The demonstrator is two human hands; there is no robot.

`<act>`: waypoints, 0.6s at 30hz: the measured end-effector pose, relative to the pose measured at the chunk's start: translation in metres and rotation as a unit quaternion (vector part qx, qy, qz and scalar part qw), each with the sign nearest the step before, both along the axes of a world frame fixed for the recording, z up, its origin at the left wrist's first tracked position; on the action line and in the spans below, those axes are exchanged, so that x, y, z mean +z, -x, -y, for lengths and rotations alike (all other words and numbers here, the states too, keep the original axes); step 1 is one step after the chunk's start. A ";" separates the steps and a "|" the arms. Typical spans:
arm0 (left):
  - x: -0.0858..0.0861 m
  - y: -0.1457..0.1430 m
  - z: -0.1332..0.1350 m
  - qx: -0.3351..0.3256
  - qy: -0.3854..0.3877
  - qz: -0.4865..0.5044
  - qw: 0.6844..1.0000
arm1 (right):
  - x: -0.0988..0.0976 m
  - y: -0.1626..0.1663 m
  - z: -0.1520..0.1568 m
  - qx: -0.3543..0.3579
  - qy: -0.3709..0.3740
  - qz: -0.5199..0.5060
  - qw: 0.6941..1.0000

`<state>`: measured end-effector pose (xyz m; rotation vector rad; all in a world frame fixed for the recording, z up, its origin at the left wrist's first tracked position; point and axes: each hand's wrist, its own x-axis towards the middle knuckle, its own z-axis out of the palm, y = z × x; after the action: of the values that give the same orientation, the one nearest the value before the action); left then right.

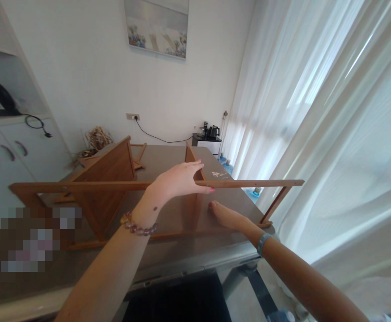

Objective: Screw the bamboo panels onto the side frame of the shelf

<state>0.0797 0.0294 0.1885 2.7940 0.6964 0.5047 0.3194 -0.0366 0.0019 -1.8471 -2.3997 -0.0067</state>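
A wooden shelf frame [249, 184] lies on its side on the table, with a slatted shelf board [106, 165] standing upright at its left. Nearer the middle, a second board [190, 210] stands between the rails. My left hand [178, 179], with a beaded bracelet at the wrist, grips the upper rail where this second board meets it; the thumb is on the near side and the fingers reach over the board. Below the rail and right of that board is my right hand [227, 215], its fingers curled closed. Whatever it holds, if anything, is hidden.
Small light pieces [219, 174] lie on the table [161, 156] beyond the rail. More wooden parts [140, 156] lie behind the left board. A dark chair seat [178, 299] is in front. Long white curtains [282, 112] hang at the right; a coffee pot [213, 131] stands behind.
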 end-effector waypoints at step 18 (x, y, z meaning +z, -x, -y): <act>0.000 0.000 -0.001 -0.006 0.001 0.005 1.000 | 0.058 0.018 0.063 -0.053 -0.100 -0.215 0.970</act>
<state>0.0793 0.0300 0.1882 2.7907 0.6758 0.5156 0.3009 -0.0997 0.0603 -1.6765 -1.9324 0.1248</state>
